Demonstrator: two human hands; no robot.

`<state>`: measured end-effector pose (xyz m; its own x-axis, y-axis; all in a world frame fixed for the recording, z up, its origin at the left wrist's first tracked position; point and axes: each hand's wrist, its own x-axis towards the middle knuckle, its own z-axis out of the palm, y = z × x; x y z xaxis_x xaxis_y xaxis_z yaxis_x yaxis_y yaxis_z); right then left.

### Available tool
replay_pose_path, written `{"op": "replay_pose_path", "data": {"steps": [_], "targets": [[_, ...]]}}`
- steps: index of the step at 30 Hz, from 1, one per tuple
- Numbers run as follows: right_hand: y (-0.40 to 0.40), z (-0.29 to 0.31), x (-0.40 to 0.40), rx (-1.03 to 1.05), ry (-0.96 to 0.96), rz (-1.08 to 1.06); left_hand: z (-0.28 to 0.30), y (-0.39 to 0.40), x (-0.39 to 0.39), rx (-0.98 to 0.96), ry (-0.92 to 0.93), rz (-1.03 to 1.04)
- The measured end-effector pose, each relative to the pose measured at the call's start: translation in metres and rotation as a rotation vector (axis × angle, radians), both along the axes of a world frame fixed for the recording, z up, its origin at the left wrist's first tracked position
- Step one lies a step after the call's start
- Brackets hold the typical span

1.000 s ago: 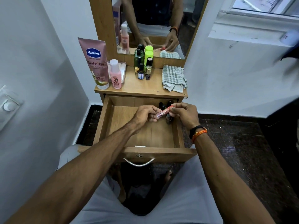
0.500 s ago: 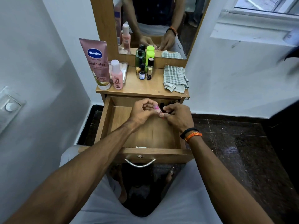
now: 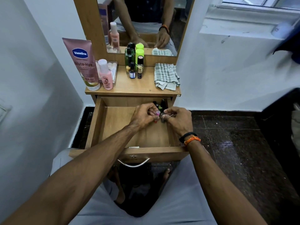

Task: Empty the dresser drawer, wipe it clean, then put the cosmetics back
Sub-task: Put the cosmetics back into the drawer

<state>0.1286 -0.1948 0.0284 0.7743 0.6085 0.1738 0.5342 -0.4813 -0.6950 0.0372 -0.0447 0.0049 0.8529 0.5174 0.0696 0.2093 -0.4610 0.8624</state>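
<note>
Right now both hands are low in the open drawer (image 3: 97, 120), near its back right corner, setting small cosmetics down. The left hand (image 3: 142, 116) has its fingers curled round a pink tube (image 3: 157, 113), held roughly upright with the cap up; the right hand (image 3: 177, 119) pinches a small dark item (image 3: 162, 119) just beside it, too blurred to name. A few dark little bottles (image 3: 159, 104) already stand against the back wall, touching or nearly touching what the hands hold. Judging by the bare wood floor and the folded cloth (image 3: 166, 76) lying on the dresser top (image 3: 129, 86), the wiping looks done and the refill is under way, with most items not yet returned: the Vaseline tube (image 3: 80, 62), pink bottle (image 3: 105, 75) and green bottles (image 3: 134, 57) on the top. To do this step well, seat each piece flat on its base before loosening the fingers, and let go one hand at a time so a tipping tube does not knock the row behind. Pack tight toward the corner, since the tall tube and bottles will need the open left side, probably laid flat. Lift the hands straight up afterwards rather than dragging them back across the standing pieces.
</note>
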Motion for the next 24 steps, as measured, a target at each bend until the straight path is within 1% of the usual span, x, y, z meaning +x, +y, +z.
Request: {"op": "replay_pose_path", "data": {"steps": [7, 16, 21, 24], "targets": [[-0.003, -0.003, 0.000, -0.006, -0.002, 0.000, -0.001, -0.001, 0.000, 0.069, -0.008, -0.032], [-0.001, -0.007, -0.002, -0.011, 0.000, 0.009, -0.008, 0.001, -0.002, 0.089, 0.014, -0.022], [0.000, -0.006, -0.001, -0.008, -0.026, -0.001, -0.006, 0.004, -0.005, 0.111, 0.041, 0.014], [0.006, -0.002, -0.001, 0.031, -0.049, -0.029, -0.003, 0.012, -0.015, 0.194, 0.004, 0.089]]}}
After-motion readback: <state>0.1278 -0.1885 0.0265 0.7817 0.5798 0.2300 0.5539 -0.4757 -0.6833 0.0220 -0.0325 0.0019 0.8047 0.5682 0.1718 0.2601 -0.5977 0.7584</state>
